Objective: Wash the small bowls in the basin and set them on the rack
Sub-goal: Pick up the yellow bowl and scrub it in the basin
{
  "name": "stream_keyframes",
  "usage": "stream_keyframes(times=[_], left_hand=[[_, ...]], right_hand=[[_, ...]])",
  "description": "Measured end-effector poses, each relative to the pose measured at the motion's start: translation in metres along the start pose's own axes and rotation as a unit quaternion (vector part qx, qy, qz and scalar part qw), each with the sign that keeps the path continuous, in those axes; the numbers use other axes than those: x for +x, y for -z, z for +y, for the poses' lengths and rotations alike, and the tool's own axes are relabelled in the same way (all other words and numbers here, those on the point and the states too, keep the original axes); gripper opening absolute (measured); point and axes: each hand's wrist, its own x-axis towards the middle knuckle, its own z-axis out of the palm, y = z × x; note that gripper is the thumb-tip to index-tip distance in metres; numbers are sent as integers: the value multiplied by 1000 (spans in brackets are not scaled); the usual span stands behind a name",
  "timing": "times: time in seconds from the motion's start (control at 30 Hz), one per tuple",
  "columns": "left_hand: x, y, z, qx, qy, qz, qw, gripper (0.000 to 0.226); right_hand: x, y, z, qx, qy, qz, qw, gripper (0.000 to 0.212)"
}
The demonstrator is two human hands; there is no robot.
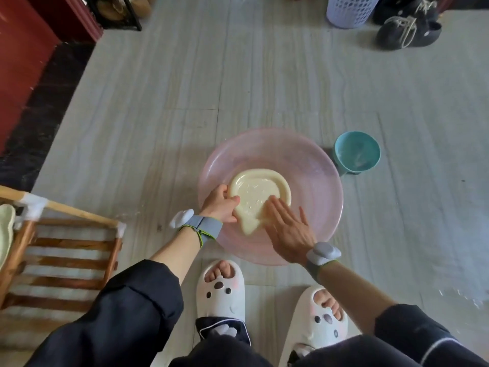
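Head cam: left hand [221, 206] has its fingers curled round the rim of the cream bowl [258, 193], tilted inside the pink basin [312, 165] on the floor. Right hand [289, 229] lies flat on the bowl, fingers straight. Wooden rack [66, 250] sits off to the left, teal bowl [357, 152] just beside the basin.

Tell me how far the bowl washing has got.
Done, apparently: one pale green dish sits on the rack. In hand: the left hand grips the cream bowl in the pink basin while the right hand presses flat inside it. Left: the teal bowl on the floor beside the basin.
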Motion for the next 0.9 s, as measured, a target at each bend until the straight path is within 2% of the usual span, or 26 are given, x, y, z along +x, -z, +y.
stream_keyframes(times=[0.07, 0.13, 0.27, 0.33, 0.37, 0.43, 0.53, 0.63, 0.73, 0.77, 0.83, 0.87, 0.9], left_hand=[[-3, -7, 2, 32, -1, -32, 999, 49], [-3, -15, 3, 20, 0, -49, 999, 58], [6, -11, 7, -8, 4, -27, 1000, 56], [13, -1, 5, 3, -4, 15, 1000, 40], [18, 5, 2, 9, -8, 35, 999, 31], [23, 13, -1, 25, -17, 61, 998, 19], [25, 18, -3, 42, -32, 77, 996, 16], [25, 19, -4, 78, -56, 100, 990, 19], [26, 17, -9, 113, -78, 121, 983, 17], [27, 16, -10, 119, -85, 124, 982, 16], [26, 15, -9, 138, -95, 124, 978, 15], [27, 14, -9, 146, -99, 122, 977, 16], [26, 14, -9, 152, -103, 121, 976, 16]], right_hand=[[13, 5, -2, 44, -71, 8, 996, 63], [24, 11, -13, 86, -93, 16, 992, 62], [21, 12, -26, 93, 35, 10, 995, 57], [12, 3, -17, 49, 77, -21, 996, 56], [9, -2, -11, 25, 69, -43, 996, 57], [14, -8, 2, 12, -4, -77, 997, 58], [36, -3, 12, 85, -162, -87, 979, 53], [54, 4, 18, 153, -290, -61, 943, 52], [60, 4, 24, 216, -408, -59, 885, 56], [62, 4, 22, 253, -428, -55, 866, 49], [70, 4, 17, 360, -415, -27, 835, 25], [73, 4, 11, 441, -399, -5, 804, 17], [72, 9, 2, 524, -382, 7, 761, 19]])
